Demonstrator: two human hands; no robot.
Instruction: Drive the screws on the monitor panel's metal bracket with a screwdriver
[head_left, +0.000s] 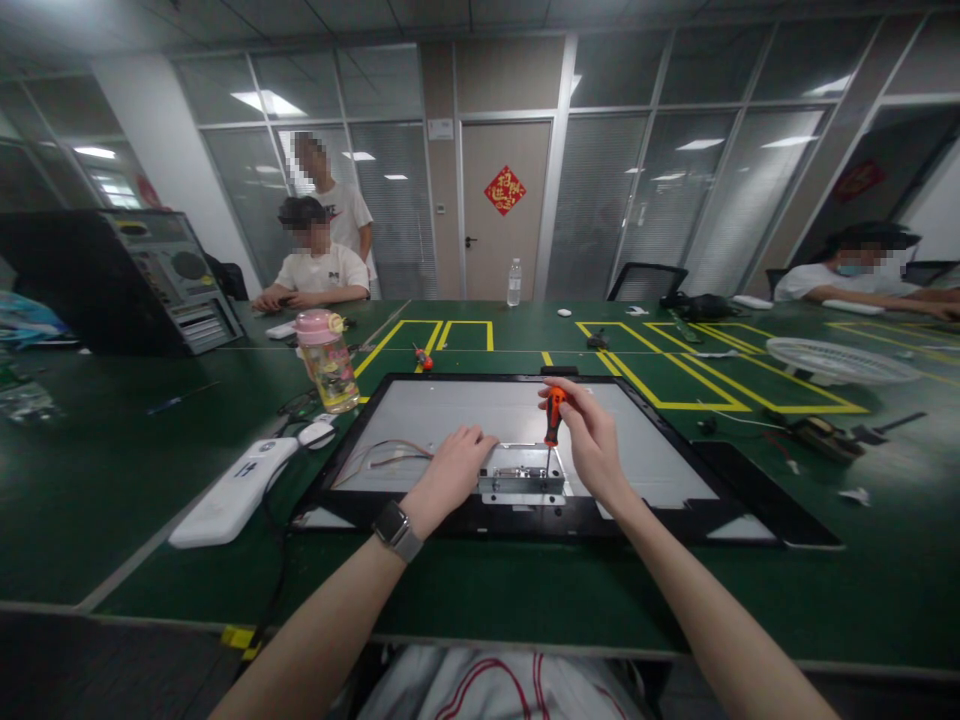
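My right hand point(589, 430) grips an orange and black screwdriver point(554, 418) by its handle. The screwdriver stands nearly upright, its tip down at the right end of a metal bracket point(521, 482). At the bracket's left end rests my left hand point(454, 465), fingers stretched out and a watch on the wrist. The bracket sits near the front edge of a large flat panel point(645, 440) with a grey back and black frame, lying on the table. Thin wires point(390, 447) run across the panel left of my left hand. The screwdriver's tip is too small to make out.
Left of the panel lie a white device point(236, 490) and a pink-lidded bottle point(328, 365). A small red tool point(424, 360) lies behind it. A black slab point(765, 495), a brown tool point(817, 435) and a white round frame point(840, 360) are on the right. Several people are farther back.
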